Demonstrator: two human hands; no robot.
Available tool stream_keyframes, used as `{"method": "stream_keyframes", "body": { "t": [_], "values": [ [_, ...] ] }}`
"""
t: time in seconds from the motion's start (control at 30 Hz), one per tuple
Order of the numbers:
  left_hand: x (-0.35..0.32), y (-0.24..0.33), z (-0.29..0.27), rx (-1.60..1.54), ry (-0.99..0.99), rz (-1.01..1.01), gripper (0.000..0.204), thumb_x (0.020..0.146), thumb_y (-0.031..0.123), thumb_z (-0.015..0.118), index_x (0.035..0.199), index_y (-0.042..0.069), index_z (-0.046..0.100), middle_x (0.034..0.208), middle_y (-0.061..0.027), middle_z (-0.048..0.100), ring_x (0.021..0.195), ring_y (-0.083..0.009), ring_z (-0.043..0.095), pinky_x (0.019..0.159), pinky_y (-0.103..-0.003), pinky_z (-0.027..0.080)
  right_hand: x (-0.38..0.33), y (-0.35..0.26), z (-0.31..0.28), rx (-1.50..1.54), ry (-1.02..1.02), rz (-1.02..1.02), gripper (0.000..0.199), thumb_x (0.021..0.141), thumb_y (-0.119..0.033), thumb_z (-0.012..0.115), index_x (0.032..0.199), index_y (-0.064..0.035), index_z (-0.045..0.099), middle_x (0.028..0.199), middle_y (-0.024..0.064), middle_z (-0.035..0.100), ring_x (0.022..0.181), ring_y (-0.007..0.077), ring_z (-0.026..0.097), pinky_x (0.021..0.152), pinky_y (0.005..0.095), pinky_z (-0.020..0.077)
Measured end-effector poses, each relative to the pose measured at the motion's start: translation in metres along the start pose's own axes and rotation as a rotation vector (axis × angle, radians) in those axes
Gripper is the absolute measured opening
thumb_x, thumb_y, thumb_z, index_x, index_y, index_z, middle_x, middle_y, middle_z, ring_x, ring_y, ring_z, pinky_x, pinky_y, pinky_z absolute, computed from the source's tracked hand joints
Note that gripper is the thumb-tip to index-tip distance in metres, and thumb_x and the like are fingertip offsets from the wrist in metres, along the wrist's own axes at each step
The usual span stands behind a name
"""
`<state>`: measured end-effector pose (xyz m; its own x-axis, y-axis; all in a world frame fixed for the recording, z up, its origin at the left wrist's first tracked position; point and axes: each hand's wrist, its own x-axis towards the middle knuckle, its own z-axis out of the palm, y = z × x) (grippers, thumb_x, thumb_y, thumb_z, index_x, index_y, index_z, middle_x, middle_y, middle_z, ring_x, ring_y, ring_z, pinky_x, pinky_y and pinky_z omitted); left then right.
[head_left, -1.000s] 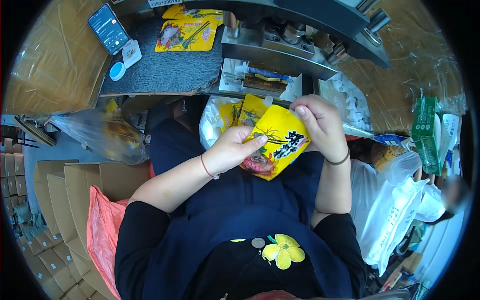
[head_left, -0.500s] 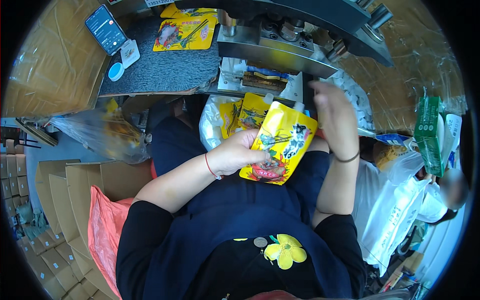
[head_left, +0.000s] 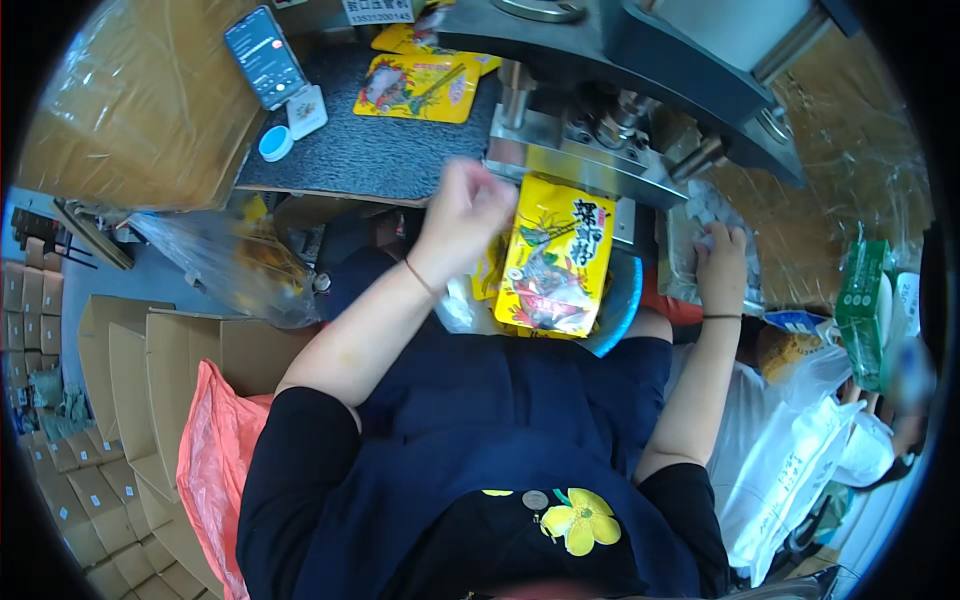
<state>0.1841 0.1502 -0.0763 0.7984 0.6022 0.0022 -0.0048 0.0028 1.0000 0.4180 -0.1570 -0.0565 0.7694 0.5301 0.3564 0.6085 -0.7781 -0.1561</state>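
Before the dark lap (head_left: 490, 385): one yellow printed pouch (head_left: 555, 262), slightly tilted, over a blue-rimmed basin (head_left: 634, 300). Beside its upper left: left hand (head_left: 465, 215), blurred, fingers curled; grip cannot be told. Rightward: right hand (head_left: 722, 270), fingertips at white pieces (head_left: 708, 206), any hold hidden. Beyond: metal press (head_left: 615, 125).
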Motion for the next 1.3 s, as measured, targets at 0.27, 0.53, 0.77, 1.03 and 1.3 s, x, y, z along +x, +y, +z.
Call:
{"method": "stream_keyframes", "body": {
  "t": [0.27, 0.53, 0.77, 1.03, 1.3],
  "values": [
    [0.085, -0.009, -0.115, 1.445, -0.017, 0.472, 0.071, 0.094, 0.056, 0.054, 0.146, 0.007, 0.048, 0.153, -0.0212, 0.043, 0.145, -0.0389, 0.034, 0.119, -0.051, 0.025, -0.001, -0.005, -0.009, 0.296, -0.123, -0.02, 0.03, 0.088, -0.002, 0.062, 0.118, -0.0053, 0.061, 0.107, 0.0197, 0.065, 0.096, 0.0377, 0.063, 0.085, 0.0441, 0.0502],
    [-0.051, 0.006, -0.08, 0.563, 0.088, 0.352, 0.025, 0.097, 0.008, 0.06, 0.119, -0.002, 0.064, 0.106, -0.0102, 0.072, 0.101, -0.0224, 0.067, 0.09, -0.034, 0.053, -0.029, -0.073, -0.039, 0.405, 0.076, -0.188, 0.02, 0.1, -0.014, 0.055, 0.115, -0.0017, 0.062, 0.105, 0.0195, 0.067, 0.096, 0.0375, 0.065, 0.085, 0.0407, 0.0508],
    [-0.074, 0.03, -0.014, 0.212, -0.324, -0.014, 0.019, 0.092, 0.013, 0.074, 0.103, -0.003, 0.072, 0.083, -0.0039, 0.072, 0.072, -0.0053, 0.065, 0.063, -0.023, 0.054, -0.018, -0.162, -0.062, 1.034, -0.222, -0.297, 0.014, 0.092, -0.007, 0.067, 0.103, 0.002, 0.066, 0.099, 0.0131, 0.069, 0.087, 0.0218, 0.067, 0.08, 0.0307, 0.0521],
    [-0.089, 0.016, 0.026, -0.233, -0.631, -0.327, 0.035, 0.103, 0.027, 0.061, 0.12, -0.003, 0.067, 0.108, -0.0061, 0.074, 0.099, -0.0105, 0.067, 0.09, -0.027, 0.053, -0.017, -0.128, -0.056, 0.841, -0.399, -0.51, 0.02, 0.102, -0.018, 0.057, 0.1, -0.0001, 0.064, 0.091, 0.0108, 0.065, 0.083, 0.0205, 0.063, 0.074, 0.0323, 0.0494],
    [-0.087, 0.006, 0.043, -0.2, -0.624, -0.303, 0.033, 0.098, 0.022, 0.069, 0.117, -0.004, 0.068, 0.106, -0.0066, 0.074, 0.095, -0.0111, 0.068, 0.088, -0.026, 0.054, -0.029, -0.121, -0.068, 1.071, -0.391, -0.08, 0.016, 0.097, -0.016, 0.065, 0.096, -0.0002, 0.066, 0.084, 0.0045, 0.064, 0.075, 0.0103, 0.058, 0.068, 0.0255, 0.0463]
  ]
}}
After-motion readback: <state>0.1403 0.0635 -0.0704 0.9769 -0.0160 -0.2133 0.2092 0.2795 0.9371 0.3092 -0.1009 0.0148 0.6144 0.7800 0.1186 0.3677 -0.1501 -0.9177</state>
